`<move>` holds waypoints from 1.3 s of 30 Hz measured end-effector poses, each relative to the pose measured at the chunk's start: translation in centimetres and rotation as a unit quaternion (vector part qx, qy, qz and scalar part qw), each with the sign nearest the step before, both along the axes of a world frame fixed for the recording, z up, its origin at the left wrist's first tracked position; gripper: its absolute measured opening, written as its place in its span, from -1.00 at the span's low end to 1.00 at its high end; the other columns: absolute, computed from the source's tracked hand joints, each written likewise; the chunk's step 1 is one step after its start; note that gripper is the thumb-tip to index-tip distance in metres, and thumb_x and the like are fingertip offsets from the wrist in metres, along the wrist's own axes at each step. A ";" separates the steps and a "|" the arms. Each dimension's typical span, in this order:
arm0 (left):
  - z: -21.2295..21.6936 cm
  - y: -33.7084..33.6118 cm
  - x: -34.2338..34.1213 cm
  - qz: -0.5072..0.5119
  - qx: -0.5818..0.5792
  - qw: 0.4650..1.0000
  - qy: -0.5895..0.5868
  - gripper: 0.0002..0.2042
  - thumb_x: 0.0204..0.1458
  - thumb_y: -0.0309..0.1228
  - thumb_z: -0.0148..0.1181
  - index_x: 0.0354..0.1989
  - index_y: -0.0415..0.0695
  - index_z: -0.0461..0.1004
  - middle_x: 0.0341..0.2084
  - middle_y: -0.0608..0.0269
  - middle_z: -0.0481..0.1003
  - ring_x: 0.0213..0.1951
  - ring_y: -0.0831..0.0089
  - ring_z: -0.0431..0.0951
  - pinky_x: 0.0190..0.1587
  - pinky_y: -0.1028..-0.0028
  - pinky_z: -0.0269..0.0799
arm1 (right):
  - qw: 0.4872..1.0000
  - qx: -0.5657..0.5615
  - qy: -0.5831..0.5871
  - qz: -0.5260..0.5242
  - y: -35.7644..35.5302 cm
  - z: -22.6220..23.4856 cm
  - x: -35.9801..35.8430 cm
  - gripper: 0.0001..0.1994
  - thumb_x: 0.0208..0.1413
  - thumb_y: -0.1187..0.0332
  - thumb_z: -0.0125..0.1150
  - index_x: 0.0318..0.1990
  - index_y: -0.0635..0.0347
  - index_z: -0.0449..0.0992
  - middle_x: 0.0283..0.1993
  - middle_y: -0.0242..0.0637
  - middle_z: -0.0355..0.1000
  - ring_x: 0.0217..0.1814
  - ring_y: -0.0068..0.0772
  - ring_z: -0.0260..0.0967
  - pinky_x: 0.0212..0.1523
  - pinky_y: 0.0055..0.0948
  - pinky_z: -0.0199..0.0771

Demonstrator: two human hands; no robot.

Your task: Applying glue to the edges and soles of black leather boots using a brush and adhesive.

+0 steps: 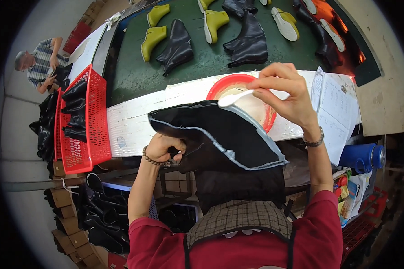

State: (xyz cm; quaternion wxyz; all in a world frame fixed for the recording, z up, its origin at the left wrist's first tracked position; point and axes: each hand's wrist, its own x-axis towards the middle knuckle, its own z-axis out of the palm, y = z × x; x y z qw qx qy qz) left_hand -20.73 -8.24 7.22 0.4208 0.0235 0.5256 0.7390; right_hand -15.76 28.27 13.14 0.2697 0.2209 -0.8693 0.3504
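My left hand (166, 147) is closed on the near left edge of a black boot upper (211, 127), its fingers partly hidden by the material. Pale whitish paste lines the upper's edges, with a small blob along the near one. My right hand (286, 92) pinches a white spoon-like tool (233, 97), whose rounded end is at the far edge of the upper; whether it touches cannot be told. Just behind, a red bowl (232, 80) holds cream-coloured paste, partly covered by my right hand and the tool.
Yellow ankle boots (155, 42) and black boots (177, 47) stand on the green surface (134, 85) ahead. A red basket (96, 116) of black boots is at left, near another person (42, 65). At right are papers (339, 112) and a blue flask (361, 158).
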 end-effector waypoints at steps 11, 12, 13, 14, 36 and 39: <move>1.4 3.0 1.2 -0.122 -0.029 0.990 -0.059 -0.58 -0.22 -0.76 0.04 -0.08 -0.52 0.51 -0.59 -0.10 0.53 -0.77 0.36 0.39 -0.76 0.46 0.25 | 0.996 0.059 0.002 0.065 -0.1 1.9 -0.4 -0.80 -0.09 0.39 0.53 -0.24 -0.01 0.75 -0.29 -0.49 0.50 -0.22 -0.48 0.38 -0.02 -0.39 0.19; 1.3 3.2 1.3 -0.128 -0.007 0.988 -0.089 -0.64 -0.23 -0.77 0.09 -0.16 -0.53 0.53 -0.56 -0.14 0.54 -0.77 0.33 0.39 -0.77 0.45 0.24 | 0.996 0.059 0.003 0.065 -0.3 2.0 -0.7 -0.80 -0.09 0.39 0.53 -0.24 -0.01 0.75 -0.29 -0.49 0.50 -0.22 -0.48 0.38 -0.02 -0.39 0.19; 1.0 3.4 1.5 -0.128 -0.007 0.988 -0.088 -0.64 -0.23 -0.77 0.09 -0.16 -0.53 0.53 -0.56 -0.14 0.54 -0.77 0.33 0.39 -0.77 0.45 0.24 | 0.995 0.063 0.013 0.082 -0.6 2.1 -1.0 -0.80 -0.09 0.38 0.53 -0.24 -0.01 0.75 -0.29 -0.49 0.50 -0.23 -0.48 0.38 -0.02 -0.39 0.19; 0.7 3.6 1.6 -0.149 -0.017 0.984 -0.093 -0.64 -0.22 -0.76 0.09 -0.15 -0.52 0.53 -0.56 -0.13 0.53 -0.77 0.34 0.39 -0.76 0.46 0.24 | 0.993 0.068 0.023 0.098 -0.9 2.2 -1.4 -0.80 -0.09 0.37 0.53 -0.24 -0.01 0.75 -0.28 -0.50 0.50 -0.23 -0.47 0.38 -0.02 -0.38 0.18; 0.2 -2.5 0.8 0.155 0.036 0.987 0.025 -0.80 -0.19 -0.78 0.07 -0.33 -0.43 0.51 -0.58 0.02 0.49 -0.69 0.35 0.44 -0.74 0.46 0.29 | 0.995 -0.069 -0.045 -0.050 1.6 -5.5 4.3 -0.81 -0.05 0.46 0.50 -0.22 0.05 0.74 -0.25 -0.45 0.55 -0.18 -0.48 0.43 0.00 -0.44 0.21; -1.1 -3.9 -0.1 0.122 0.026 0.991 0.047 -0.67 -0.14 -0.63 0.08 -0.12 -0.42 0.47 -0.45 -0.06 0.57 -0.71 0.29 0.45 -0.76 0.45 0.28 | 0.982 -0.153 -0.085 -0.073 1.7 -5.9 4.5 -0.83 0.04 0.53 0.42 -0.18 0.19 0.71 -0.23 -0.36 0.54 -0.19 -0.50 0.44 -0.06 -0.48 0.28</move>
